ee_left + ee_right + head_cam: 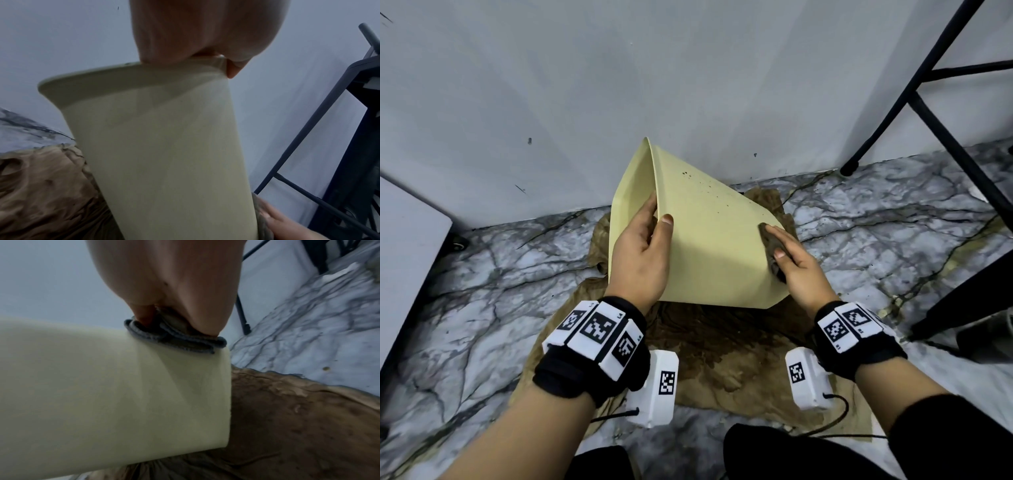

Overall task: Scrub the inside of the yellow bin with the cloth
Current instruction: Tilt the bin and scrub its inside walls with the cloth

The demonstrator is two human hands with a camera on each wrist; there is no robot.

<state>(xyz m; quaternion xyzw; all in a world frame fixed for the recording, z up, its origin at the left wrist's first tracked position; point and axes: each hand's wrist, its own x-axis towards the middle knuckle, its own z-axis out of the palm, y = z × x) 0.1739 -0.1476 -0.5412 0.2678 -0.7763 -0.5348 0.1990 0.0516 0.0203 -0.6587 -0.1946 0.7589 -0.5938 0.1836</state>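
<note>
On the brown paper [722,359] spread over the marble floor [893,212], the bin [709,246] is lying tilted on its side, its mouth turning left and toward the wall [551,102], its closed base pointing right and toward the person; a few dark specks are showing on its upper outer face near the rim. The left hand [642,253] is gripping the rim, fingers curling inside the mouth and the thumb pressing on the outer wall; the left wrist view is showing the same pinch at the flared lip [127,78]. The right hand [796,265] is lying along the base end of the bin, fingers fairly straight, pressing the cloth [774,250] flat against the outside; in the right wrist view the cloth [176,340] is showing as a folded grey wad with a stitched edge, sitting between the fingers and the corner of the bin [115,395]. The cloth is touching the outer surface, not the inside. Both wrists are wearing black bands with white marker blocks, and white camera boxes are hanging beneath them. A black metal frame [935,113] is standing to the right, its foot resting on the floor near the wall; a pale panel [407,260] is leaning in at the left edge.
</note>
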